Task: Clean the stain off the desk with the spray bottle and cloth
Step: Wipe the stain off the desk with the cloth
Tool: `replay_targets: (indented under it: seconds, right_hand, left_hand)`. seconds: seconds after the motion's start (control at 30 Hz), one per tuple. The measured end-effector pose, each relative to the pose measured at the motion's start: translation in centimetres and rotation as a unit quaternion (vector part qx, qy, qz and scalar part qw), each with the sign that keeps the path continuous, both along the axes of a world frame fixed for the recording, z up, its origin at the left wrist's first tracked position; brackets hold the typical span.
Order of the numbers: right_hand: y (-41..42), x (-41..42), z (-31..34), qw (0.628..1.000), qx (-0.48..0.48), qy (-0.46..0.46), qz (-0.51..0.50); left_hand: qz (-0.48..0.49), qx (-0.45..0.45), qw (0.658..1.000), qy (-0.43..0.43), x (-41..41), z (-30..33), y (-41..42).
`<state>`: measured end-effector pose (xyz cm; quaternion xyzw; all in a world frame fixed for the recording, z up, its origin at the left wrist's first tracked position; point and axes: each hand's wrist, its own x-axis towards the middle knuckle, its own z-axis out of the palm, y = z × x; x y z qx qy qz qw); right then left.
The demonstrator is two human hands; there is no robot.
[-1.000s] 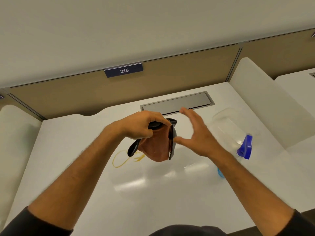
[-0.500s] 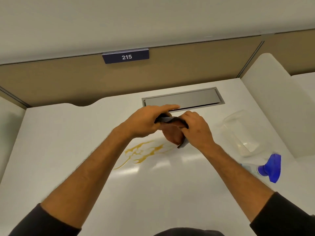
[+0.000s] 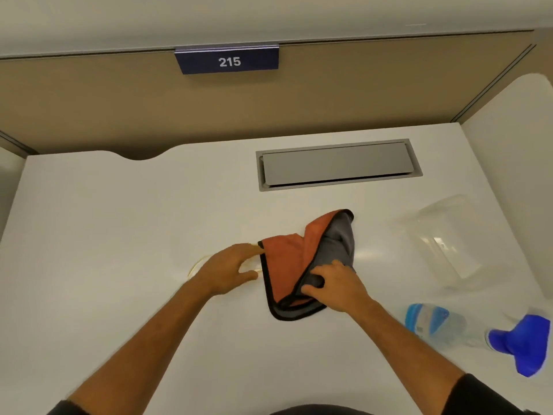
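- Cloth [image 3: 291, 265]: orange on one face, grey on the other, with a black hem; it lies folded on the white desk [image 3: 119, 229], near the middle.
- Right hand [image 3: 335, 287]: fingers closed on the cloth's grey near flap, pinching it.
- Left hand [image 3: 230, 269]: open, fingers spread, fingertips at the cloth's left hem; contact is likely, no grip.
- Stain [image 3: 196, 265]: thin yellow trace just left of the cloth, partly under the left hand. It is not yet removed.
- Spray bottle [image 3: 449, 324]: lies on its side at the right, blue trigger head toward the frame edge, well apart from both hands.
- Status (judgement): wiping is about to begin or just begun; the wipe remains to be done.
- Not determinable: whether the stain has been sprayed; how far the stain extends under the hand and cloth.
- Clear plastic container [image 3: 449, 235]: outline faint against the desk.
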<state>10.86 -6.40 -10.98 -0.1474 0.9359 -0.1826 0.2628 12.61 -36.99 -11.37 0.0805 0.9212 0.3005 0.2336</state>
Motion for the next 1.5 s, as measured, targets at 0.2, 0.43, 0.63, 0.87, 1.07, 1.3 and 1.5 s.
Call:
replay_targets:
  seconds: [0.2,0.43,0.63,0.87,1.07,1.3,1.5]
  right_hand:
    - [-2.3,-0.7,-1.6,0.992,0.001,0.034,-0.119]
    - [-7.1,0.1,-7.2,0.984,0.116,0.07,-0.112]
    - [-14.3,-1.8,-9.2,0.977,0.085,0.197,0.018]
    - [-28.4,4.4,-8.9,0.955,-0.01,0.205,0.215]
    - [-20.2,9.5,-8.4,0.945,0.016,0.182,0.269]
    - [-3.1,3.4,-6.5,0.969,0.208,0.097,0.093]
    - [-9.7,-3.8,-7.6,0.982,0.161,0.1,0.013]
  left_hand:
    - [0.18,-0.074,0.979,0.063,7.2,-3.9,-10.0]
    - [0.129,-0.179,0.972,0.079,10.2,-7.5,-11.5]
    - [0.127,-0.15,0.973,0.119,10.6,-8.8,-12.0]
    - [0.181,-0.012,0.966,0.183,10.8,-9.1,-12.5]
    - [0.157,-0.056,0.973,0.16,11.3,-8.8,-12.5]
    - [0.136,-0.13,0.973,0.132,11.0,-8.8,-12.0]
    - [0.151,-0.09,0.971,0.161,11.0,-9.2,-12.2]
